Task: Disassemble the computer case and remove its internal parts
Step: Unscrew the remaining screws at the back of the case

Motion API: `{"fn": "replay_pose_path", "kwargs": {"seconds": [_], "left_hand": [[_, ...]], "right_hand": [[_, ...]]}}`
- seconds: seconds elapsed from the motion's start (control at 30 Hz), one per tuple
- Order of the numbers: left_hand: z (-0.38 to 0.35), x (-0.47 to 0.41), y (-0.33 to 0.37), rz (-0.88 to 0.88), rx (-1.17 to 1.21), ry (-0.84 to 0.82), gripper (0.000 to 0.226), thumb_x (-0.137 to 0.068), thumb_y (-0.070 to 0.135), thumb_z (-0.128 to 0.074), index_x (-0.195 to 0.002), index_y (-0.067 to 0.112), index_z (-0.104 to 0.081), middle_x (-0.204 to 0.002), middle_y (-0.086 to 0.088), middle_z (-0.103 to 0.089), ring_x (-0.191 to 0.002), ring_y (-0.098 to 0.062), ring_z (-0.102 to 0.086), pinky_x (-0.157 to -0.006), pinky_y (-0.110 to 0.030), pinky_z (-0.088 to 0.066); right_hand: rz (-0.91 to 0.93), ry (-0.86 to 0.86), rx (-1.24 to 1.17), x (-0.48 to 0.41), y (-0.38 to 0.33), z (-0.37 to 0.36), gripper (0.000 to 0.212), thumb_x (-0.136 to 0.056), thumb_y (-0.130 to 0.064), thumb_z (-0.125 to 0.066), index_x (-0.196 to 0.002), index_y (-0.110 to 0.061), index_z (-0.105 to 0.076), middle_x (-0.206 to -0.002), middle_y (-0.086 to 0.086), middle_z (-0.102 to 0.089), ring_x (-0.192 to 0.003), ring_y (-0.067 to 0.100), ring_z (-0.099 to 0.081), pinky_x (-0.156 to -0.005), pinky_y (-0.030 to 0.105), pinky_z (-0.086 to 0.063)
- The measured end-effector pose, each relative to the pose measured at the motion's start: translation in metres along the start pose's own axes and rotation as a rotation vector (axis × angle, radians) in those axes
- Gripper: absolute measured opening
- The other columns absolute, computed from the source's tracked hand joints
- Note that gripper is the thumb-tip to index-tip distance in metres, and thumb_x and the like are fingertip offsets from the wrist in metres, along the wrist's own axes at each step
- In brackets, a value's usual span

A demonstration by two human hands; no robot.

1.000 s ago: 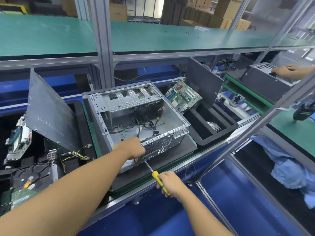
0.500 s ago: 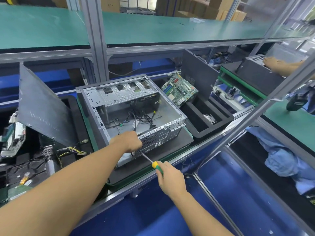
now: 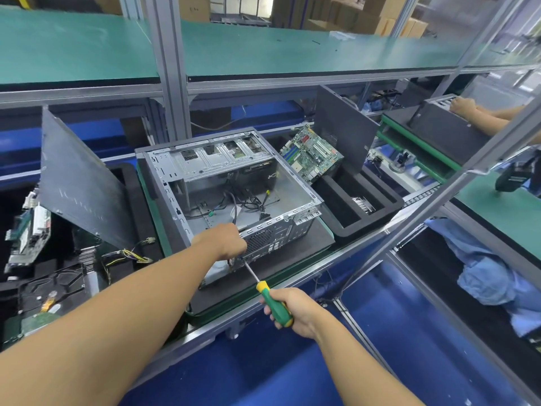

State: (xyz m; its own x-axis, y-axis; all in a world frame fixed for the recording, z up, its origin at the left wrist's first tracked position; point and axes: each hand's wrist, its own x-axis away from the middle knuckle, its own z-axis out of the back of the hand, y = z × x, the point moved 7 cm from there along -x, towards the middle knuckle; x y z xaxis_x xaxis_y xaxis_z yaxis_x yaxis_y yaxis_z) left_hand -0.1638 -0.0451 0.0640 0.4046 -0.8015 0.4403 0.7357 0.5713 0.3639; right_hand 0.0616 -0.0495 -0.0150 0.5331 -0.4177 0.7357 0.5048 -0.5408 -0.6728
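Right hand around green-yellow screwdriver, slim shaft at perforated metal case.

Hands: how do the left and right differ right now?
The left hand curls over the case at its rear edge; the right hand is off the case, nearer the person. The left shows no tool; the right grips the screwdriver by its green handle, tip at the case's rear. Both grip something.

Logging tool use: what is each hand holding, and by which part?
Right hand grips the green-and-yellow-handled screwdriver by its handle; left hand curls over the near top rim of the open grey metal computer case.
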Motion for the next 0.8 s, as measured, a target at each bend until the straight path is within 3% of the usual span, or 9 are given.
{"fn": "replay_pose_path", "kwargs": {"seconds": [0.13, 0.27, 0.4, 0.5, 0.67, 0.8], "left_hand": [[0.000, -0.002, 0.000, 0.005, -0.002, 0.010, 0.019, -0.073, 0.028, -0.057, -0.063, 0.015, -0.046, -0.061, -0.002, -0.051, -0.056, -0.021, -0.047, -0.057, -0.027, -0.035], [-0.001, -0.003, -0.001, -0.001, -0.001, 0.004, 0.017, -0.071, 0.027, -0.054, -0.062, 0.015, -0.045, -0.061, -0.002, -0.051, -0.057, -0.022, -0.046, -0.057, -0.027, -0.034], [-0.003, -0.005, -0.001, -0.013, 0.000, 0.001, 0.018, -0.070, 0.027, -0.053, -0.060, 0.015, -0.043, -0.060, -0.003, -0.047, -0.056, -0.022, -0.043, -0.056, -0.027, -0.031], [-0.003, -0.005, -0.002, -0.010, -0.001, 0.006, 0.018, -0.073, 0.028, -0.053, -0.063, 0.015, -0.046, -0.063, -0.003, -0.051, -0.057, -0.022, -0.046, -0.056, -0.027, -0.034], [-0.002, -0.005, -0.002, -0.006, -0.014, 0.002, 0.017, -0.073, 0.028, -0.053, -0.064, 0.015, -0.047, -0.065, -0.003, -0.053, -0.058, -0.022, -0.047, -0.057, -0.028, -0.035], [-0.002, -0.004, -0.002, -0.009, -0.016, -0.002, 0.016, -0.072, 0.028, -0.054, -0.064, 0.015, -0.048, -0.066, -0.003, -0.054, -0.059, -0.023, -0.048, -0.058, -0.028, -0.036]], "right_hand": [[0.172, 0.199, 0.187, 0.004, -0.006, 0.013, 0.028, -0.100, -0.031, -0.054, -0.101, -0.005, -0.066, -0.074, 0.003, -0.061, -0.056, 0.015, -0.054, -0.049, 0.028, -0.044], [0.415, 0.430, 0.724, 0.020, -0.027, 0.013, 0.018, -0.098, -0.035, -0.056, -0.101, -0.019, -0.061, -0.087, 0.000, -0.065, -0.074, 0.018, -0.056, -0.064, 0.039, -0.044], [0.516, 0.606, 1.115, 0.033, -0.041, 0.000, 0.016, -0.099, -0.037, -0.053, -0.101, -0.027, -0.041, -0.102, -0.008, -0.052, -0.090, 0.021, -0.056, -0.064, 0.033, -0.037], [0.441, 0.574, 0.999, 0.030, -0.039, 0.000, 0.018, -0.098, -0.037, -0.056, -0.101, -0.026, -0.043, -0.102, -0.006, -0.055, -0.089, 0.022, -0.056, -0.066, 0.033, -0.037], [0.233, 0.443, 0.741, 0.021, -0.027, 0.002, 0.033, -0.097, -0.038, -0.046, -0.094, -0.009, -0.061, -0.086, 0.002, -0.065, -0.066, 0.016, -0.050, -0.057, 0.031, -0.038], [0.177, 0.376, 0.603, 0.017, -0.018, 0.001, 0.031, -0.098, -0.035, -0.042, -0.075, -0.020, -0.056, -0.080, -0.004, -0.072, -0.053, 0.009, -0.046, -0.048, 0.024, -0.037]]}}
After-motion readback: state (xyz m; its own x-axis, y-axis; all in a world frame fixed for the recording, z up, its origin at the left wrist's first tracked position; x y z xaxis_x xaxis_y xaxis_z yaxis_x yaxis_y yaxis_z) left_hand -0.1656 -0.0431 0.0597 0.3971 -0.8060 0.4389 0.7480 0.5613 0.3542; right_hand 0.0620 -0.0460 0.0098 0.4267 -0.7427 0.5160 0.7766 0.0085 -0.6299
